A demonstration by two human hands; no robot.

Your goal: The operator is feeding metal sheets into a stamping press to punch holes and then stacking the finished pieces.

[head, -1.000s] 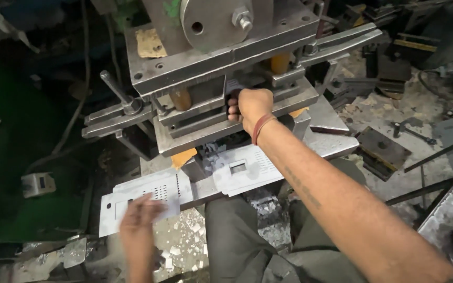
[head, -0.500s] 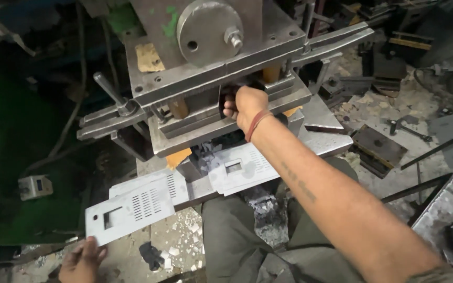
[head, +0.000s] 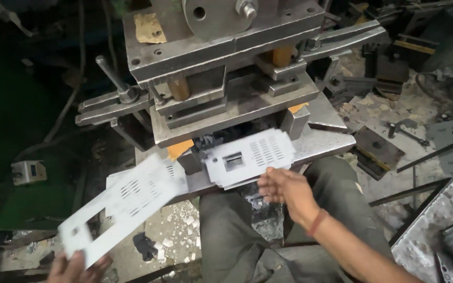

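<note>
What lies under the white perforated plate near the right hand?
Under the top perforated plate more white plates are stacked on the grey press table. Their number is hidden. The right hand reaches toward them.

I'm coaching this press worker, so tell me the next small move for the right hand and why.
Probably close the right hand on the near edge of the stack of punched plates and lift the top one. The hand is open, fingers right at that edge, the press shows no plate in its gap, and the left hand holds a punched plate off to the side.
</note>
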